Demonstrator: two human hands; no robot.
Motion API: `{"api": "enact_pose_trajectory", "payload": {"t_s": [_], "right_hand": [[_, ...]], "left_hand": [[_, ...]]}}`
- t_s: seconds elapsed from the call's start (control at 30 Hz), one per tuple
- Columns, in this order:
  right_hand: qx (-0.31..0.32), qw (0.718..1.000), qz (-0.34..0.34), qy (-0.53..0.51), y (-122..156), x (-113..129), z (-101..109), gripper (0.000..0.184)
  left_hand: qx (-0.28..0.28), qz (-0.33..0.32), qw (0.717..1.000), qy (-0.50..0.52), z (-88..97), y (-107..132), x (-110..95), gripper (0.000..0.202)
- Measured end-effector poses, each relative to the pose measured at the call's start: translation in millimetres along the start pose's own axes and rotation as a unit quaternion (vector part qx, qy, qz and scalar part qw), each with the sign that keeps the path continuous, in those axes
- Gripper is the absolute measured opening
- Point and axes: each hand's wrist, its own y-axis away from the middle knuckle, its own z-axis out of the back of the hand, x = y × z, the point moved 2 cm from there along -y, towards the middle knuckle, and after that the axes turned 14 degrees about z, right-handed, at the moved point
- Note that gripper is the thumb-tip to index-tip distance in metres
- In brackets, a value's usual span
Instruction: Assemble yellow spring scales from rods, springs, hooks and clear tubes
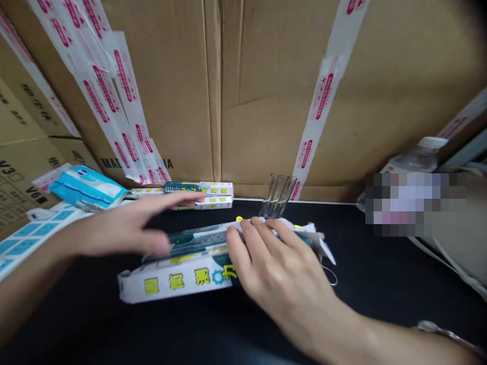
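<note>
A long white carton (178, 276) with yellow characters and a teal gear mark lies across the black tabletop (380, 284). My right hand (274, 263) rests on its right half, fingers curled over the top edge, gripping it. My left hand (129, 225) hovers over the carton's left end, fingers stretched out and apart, thumb near the carton's top, holding nothing. Just beyond its fingertips lie two stacked cartons (201, 195) of the same kind against the back wall. A wire ring (330, 276) shows at the carton's right end.
Clear plastic tubes (279, 195) stand behind the carton. Taped cardboard boxes (228, 91) wall the back and left. A blue tissue pack (87, 186) lies at left on printed sheets (26, 235). A water bottle (414, 158) sits at right. A bracelet (437, 330) is on my right wrist.
</note>
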Motion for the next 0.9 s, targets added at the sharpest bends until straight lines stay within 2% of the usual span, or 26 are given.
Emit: {"api": "enact_pose_trajectory", "payload": {"t_s": [0.03, 0.07, 0.13, 0.27, 0.33, 0.37, 0.43, 0.6, 0.73, 0.83, 0.9], "right_hand": [[-0.017, 1.000, -0.009, 0.001, 0.2, 7.4, 2.7, 0.038], [-0.036, 0.999, -0.012, 0.001, 0.3, 14.4, 5.4, 0.040], [-0.065, 0.998, -0.012, -0.010, 1.3, 28.0, 8.9, 0.042], [-0.104, 0.994, -0.024, -0.022, 6.1, 57.9, 5.6, 0.037], [-0.129, 0.991, -0.028, -0.036, 7.4, 71.4, 0.8, 0.034], [-0.132, 0.989, -0.025, -0.054, 7.4, 76.7, -2.0, 0.034], [-0.147, 0.984, -0.027, -0.095, 7.2, 82.7, -6.6, 0.036], [-0.155, 0.968, -0.015, -0.199, 17.1, 78.9, -10.0, 0.031], [-0.128, 0.969, 0.031, -0.209, 39.4, 65.3, -0.9, 0.028], [-0.079, 0.963, 0.101, -0.237, 57.9, 54.9, 5.9, 0.031], [-0.072, 0.960, 0.084, -0.256, 69.5, 49.1, 7.6, 0.031]], "left_hand": [[0.067, -0.030, 0.996, -0.040, -8.0, 7.8, -12.4, 0.102], [0.091, -0.053, 0.993, -0.061, -15.7, 16.1, -22.7, 0.115], [0.131, -0.080, 0.986, -0.066, -33.6, 33.6, -34.2, 0.121], [0.131, -0.065, 0.986, -0.085, -62.0, 65.5, -24.4, 0.128], [0.121, -0.069, 0.985, -0.097, -64.3, 76.3, -16.5, 0.127], [0.138, -0.069, 0.982, -0.111, -63.4, 80.2, -13.8, 0.124], [0.130, -0.082, 0.979, -0.132, -57.3, 84.9, -12.1, 0.121], [0.118, -0.071, 0.973, -0.187, -52.3, 88.2, -3.9, 0.122], [0.106, -0.034, 0.972, -0.208, -56.7, 78.6, 23.2, 0.112], [0.119, -0.002, 0.975, -0.190, -56.8, 62.6, 45.9, 0.120], [0.138, 0.002, 0.975, -0.173, -56.4, 50.8, 55.6, 0.118]]}}
